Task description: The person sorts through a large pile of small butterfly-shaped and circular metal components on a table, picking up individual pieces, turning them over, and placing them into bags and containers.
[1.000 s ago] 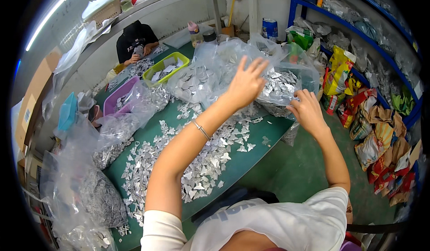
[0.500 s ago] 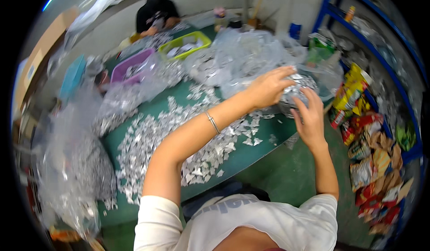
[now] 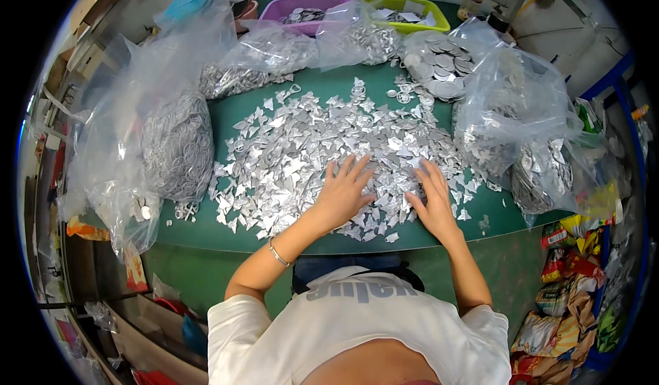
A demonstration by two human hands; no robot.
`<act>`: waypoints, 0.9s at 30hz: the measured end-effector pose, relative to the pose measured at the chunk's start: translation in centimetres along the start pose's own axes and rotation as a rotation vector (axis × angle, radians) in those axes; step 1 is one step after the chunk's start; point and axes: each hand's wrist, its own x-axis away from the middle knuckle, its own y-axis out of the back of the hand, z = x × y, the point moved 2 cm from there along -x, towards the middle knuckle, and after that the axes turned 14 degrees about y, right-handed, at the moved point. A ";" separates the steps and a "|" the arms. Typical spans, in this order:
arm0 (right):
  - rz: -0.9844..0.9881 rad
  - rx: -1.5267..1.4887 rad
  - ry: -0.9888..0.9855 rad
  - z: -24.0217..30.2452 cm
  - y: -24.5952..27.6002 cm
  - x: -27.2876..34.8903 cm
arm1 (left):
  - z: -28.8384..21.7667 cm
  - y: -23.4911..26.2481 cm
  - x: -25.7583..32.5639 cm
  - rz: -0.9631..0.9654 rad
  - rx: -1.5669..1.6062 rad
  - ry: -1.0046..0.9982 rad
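Observation:
A wide heap of small, flat silver metal pieces is spread over the green tabletop. My left hand, with a bracelet on its wrist, lies on the front middle of the heap, fingers spread. Just to its right, my right hand rests on the heap's right part, thumb and fingers apart. Neither hand has anything gripped in it. A clear plastic bag of shiny silver pieces stands right of the heap, apart from my right hand.
A large clear bag of looped metal parts stands on the left. Behind the heap are a bag of round discs, a purple basket and a yellow-green basket. Colourful packets fill the blue shelf side at right.
Both hands have left the bag at the right and come down onto the heap, moving leftward. The view has turned, and the person across the table is out of it.

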 end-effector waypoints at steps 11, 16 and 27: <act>-0.091 0.303 -0.080 -9.4 -4.3 -9.5 | -0.1 -0.4 -1.8 -0.034 -0.011 -0.010; -0.110 0.126 -0.152 -9.3 -4.5 -8.9 | 1.1 -2.0 -2.5 -0.059 0.051 0.005; -0.216 0.074 -0.144 -5.2 -0.1 -4.9 | 1.2 -1.6 -2.0 -0.027 0.098 0.009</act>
